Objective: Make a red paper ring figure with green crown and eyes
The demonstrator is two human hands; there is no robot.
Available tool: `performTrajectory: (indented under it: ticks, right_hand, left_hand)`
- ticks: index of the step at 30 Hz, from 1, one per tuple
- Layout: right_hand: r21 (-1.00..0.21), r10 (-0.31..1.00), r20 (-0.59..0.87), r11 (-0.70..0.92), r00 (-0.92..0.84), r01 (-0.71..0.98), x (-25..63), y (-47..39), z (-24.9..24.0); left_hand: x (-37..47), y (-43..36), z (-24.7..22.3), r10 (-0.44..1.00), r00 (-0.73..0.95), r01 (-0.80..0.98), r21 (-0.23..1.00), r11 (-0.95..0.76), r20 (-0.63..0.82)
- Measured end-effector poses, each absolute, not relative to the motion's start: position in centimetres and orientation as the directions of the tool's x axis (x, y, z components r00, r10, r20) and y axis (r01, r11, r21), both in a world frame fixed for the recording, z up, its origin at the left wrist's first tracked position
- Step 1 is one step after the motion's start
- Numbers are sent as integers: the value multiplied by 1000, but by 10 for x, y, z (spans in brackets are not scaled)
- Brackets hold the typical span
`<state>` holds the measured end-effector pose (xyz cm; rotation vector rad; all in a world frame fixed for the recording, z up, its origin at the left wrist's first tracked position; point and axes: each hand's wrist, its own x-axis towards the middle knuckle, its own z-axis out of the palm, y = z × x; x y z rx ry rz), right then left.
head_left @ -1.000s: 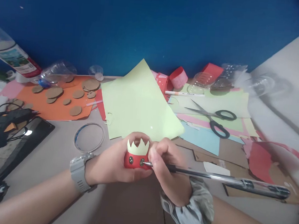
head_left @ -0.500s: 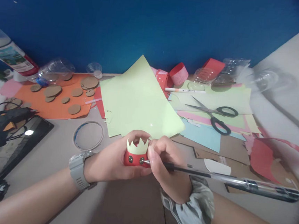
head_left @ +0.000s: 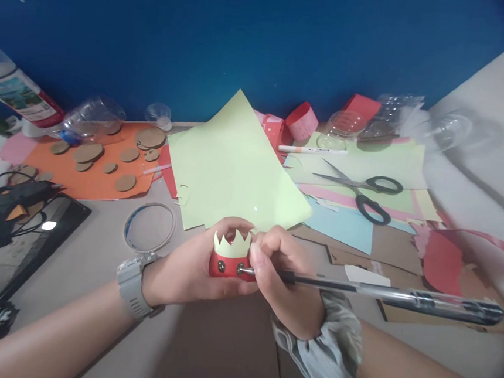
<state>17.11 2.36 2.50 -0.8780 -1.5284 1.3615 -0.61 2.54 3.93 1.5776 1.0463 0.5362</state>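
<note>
My left hand (head_left: 192, 269) is wrapped round a small red paper ring (head_left: 230, 267), which bears two dark drawn eyes. A pale green paper crown (head_left: 231, 246) with pointed tips stands along the ring's upper edge. Between the thumb and fingers of my right hand (head_left: 278, 262) is a clear-barrelled black pen (head_left: 384, 293). Its metal tip rests at the right-hand eye, and the barrel reaches out to the right. Behind both hands lies a large pale green sheet of paper (head_left: 236, 164).
Scissors (head_left: 362, 190) lie on coloured paper at the right, near a white marker (head_left: 312, 151) and red scraps (head_left: 442, 261). A tape roll (head_left: 150, 227) and a phone (head_left: 45, 235) are at the left. Cardboard discs (head_left: 88, 152) sit on orange paper, beside plastic bottles.
The pen's far end has swung up slightly while its tip stays by the right-hand eye. The hands and the red ring have hardly moved.
</note>
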Motion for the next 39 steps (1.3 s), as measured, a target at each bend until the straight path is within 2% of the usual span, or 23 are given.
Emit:
performTrajectory:
  ticks: [39]
  right_hand:
    - [-985, 917, 165, 175, -363, -6, 172, 25, 25]
  left_hand:
    - [-8, 27, 38, 838, 526, 308, 951, -29, -145]
